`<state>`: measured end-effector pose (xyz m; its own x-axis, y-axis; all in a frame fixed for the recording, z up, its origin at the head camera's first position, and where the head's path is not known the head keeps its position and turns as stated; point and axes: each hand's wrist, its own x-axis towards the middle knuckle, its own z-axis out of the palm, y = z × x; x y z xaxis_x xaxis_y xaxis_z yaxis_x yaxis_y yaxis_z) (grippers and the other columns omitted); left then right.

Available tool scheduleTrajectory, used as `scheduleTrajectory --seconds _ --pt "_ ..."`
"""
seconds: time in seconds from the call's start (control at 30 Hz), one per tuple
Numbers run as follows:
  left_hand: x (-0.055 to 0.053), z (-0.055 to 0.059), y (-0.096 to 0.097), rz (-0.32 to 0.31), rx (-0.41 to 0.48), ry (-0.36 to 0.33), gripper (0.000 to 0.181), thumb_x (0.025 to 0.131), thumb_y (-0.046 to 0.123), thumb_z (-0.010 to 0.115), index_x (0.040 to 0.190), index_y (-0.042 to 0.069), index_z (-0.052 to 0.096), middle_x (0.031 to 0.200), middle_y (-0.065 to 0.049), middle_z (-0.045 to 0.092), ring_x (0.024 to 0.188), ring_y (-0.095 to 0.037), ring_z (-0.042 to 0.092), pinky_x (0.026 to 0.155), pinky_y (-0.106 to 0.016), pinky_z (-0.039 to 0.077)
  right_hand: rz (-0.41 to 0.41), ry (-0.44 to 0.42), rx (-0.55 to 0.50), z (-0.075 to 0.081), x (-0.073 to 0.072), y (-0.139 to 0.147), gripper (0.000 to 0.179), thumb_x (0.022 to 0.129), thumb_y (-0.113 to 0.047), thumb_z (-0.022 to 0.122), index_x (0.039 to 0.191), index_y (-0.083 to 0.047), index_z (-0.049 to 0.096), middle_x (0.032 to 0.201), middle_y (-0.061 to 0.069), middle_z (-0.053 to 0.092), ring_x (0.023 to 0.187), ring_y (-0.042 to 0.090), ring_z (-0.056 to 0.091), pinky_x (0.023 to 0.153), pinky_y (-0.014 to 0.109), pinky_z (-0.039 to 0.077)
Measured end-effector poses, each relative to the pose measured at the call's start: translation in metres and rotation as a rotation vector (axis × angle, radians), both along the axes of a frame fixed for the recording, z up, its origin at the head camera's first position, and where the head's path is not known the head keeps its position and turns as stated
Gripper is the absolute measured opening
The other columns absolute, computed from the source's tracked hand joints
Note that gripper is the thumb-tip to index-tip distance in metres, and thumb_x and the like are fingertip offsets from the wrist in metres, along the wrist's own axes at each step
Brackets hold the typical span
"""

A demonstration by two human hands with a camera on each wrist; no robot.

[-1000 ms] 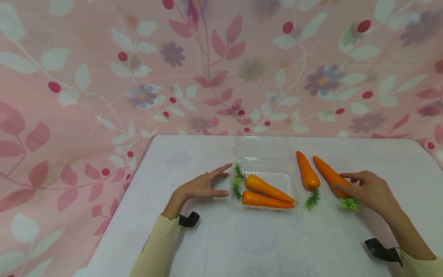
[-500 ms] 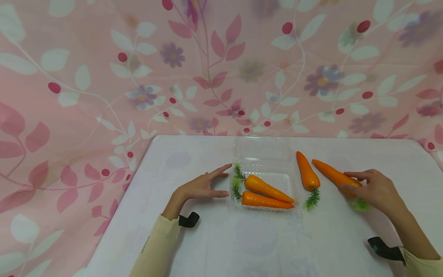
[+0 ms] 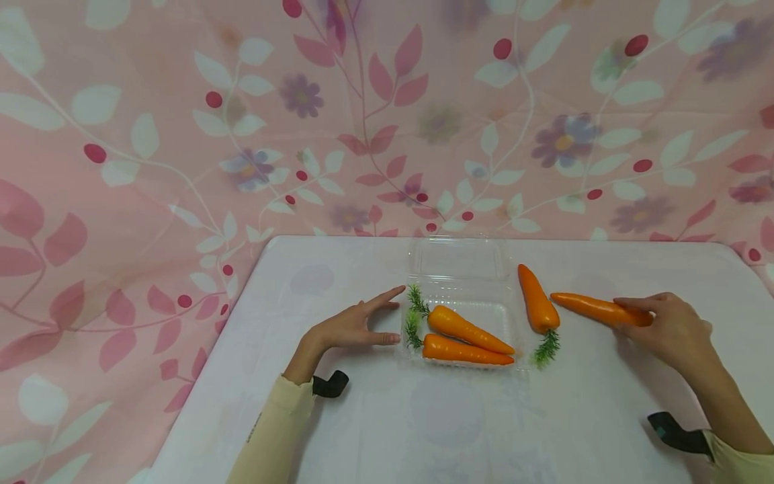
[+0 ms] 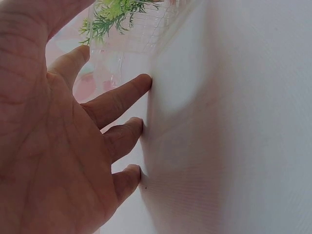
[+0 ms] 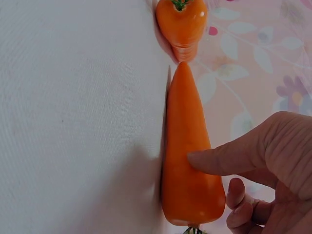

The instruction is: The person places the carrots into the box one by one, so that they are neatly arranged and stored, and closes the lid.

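My right hand (image 3: pixel 677 329) pinches an orange carrot (image 3: pixel 595 308) near its thick end, thumb on the near side. In the right wrist view that carrot (image 5: pixel 187 161) lies along the tabletop, its tip pointing at a second carrot (image 5: pixel 183 24). This second carrot (image 3: pixel 537 299), green top toward me, lies between the box and the held one. Two more carrots, one behind (image 3: pixel 468 329) and one in front (image 3: pixel 465 349), lie in a clear plastic box (image 3: pixel 508 316). My left hand (image 3: pixel 351 326) stands at the box's left side, fingers spread; in the left wrist view its fingertips (image 4: pixel 146 82) rest on the table.
The box's clear lid (image 3: pixel 457 259) is folded back toward the far edge of the white-covered table (image 3: pixel 363 430). A pink floral cloth (image 3: pixel 387 121) hangs behind and to the left. Each wrist carries a black camera mount, such as the left one (image 3: pixel 331 383).
My right hand has moved right with the carrot, turning it from a steep slant to nearly sideways. Its green top is now hidden in the head view. The left hand has stayed put.
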<state>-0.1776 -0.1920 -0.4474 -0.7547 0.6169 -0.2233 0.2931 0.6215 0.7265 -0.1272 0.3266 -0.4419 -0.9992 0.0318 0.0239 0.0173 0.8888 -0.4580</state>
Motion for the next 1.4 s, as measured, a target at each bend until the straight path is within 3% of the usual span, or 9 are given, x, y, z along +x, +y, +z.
scheduleTrajectory --seconds 0.4,0.6,0.73,0.87,1.03,1.4 --pt "0.0004 0.0016 0.0007 -0.001 -0.001 -0.004 0.092 0.085 0.053 0.072 0.157 0.043 0.016 0.149 0.006 0.045 0.144 -0.012 0.027 0.116 -0.057 0.000 0.017 0.033 -0.024 -0.0008 0.0007 0.0024 0.043 0.077 0.001 0.071 0.120 0.005 0.066 0.103 0.032 0.052 0.091 0.046 0.042 0.066 0.059 0.029" --pt "0.0006 0.0022 0.0004 -0.003 0.003 -0.002 0.091 0.086 0.052 0.072 0.157 0.043 0.016 0.150 0.005 0.045 0.144 -0.013 0.027 0.116 -0.058 0.000 -0.008 0.028 -0.012 -0.0023 0.0005 0.0026 0.039 0.078 0.003 0.065 0.116 0.000 0.070 0.101 0.029 0.052 0.084 0.040 0.044 0.061 0.048 0.029" --pt "0.0007 0.0023 0.0004 -0.004 0.004 -0.003 0.091 0.086 0.052 0.072 0.157 0.044 0.016 0.150 0.005 0.045 0.144 -0.013 0.027 0.116 -0.059 0.000 -0.016 0.016 -0.032 -0.0038 -0.0001 0.0038 0.037 0.077 0.006 0.065 0.114 0.001 0.071 0.103 0.030 0.052 0.082 0.038 0.044 0.059 0.042 0.036" --pt "0.0008 0.0018 0.0002 -0.003 0.006 -0.002 0.091 0.086 0.052 0.072 0.157 0.044 0.016 0.149 0.005 0.045 0.144 -0.014 0.027 0.115 -0.059 -0.001 -0.021 0.000 -0.052 -0.0053 -0.0019 0.0060 0.033 0.078 0.007 0.063 0.110 0.006 0.071 0.106 0.032 0.050 0.085 0.044 0.045 0.062 0.049 0.048" --pt "0.0010 0.0021 0.0001 -0.002 0.007 -0.002 0.091 0.085 0.052 0.072 0.157 0.043 0.016 0.149 0.005 0.045 0.143 -0.013 0.028 0.116 -0.058 0.000 -0.039 -0.037 -0.083 -0.0066 -0.0031 0.0060 0.028 0.081 0.007 0.059 0.107 0.008 0.071 0.105 0.031 0.049 0.091 0.048 0.043 0.071 0.061 0.048" --pt "0.0015 0.0033 0.0006 -0.002 0.006 0.003 0.092 0.085 0.053 0.072 0.157 0.041 0.017 0.149 0.004 0.046 0.143 -0.014 0.028 0.115 -0.059 0.000 -0.067 -0.059 -0.125 -0.0040 -0.0021 0.0022 0.016 0.092 -0.002 0.063 0.101 0.002 0.075 0.108 0.029 0.051 0.099 0.051 0.041 0.074 0.061 0.049"
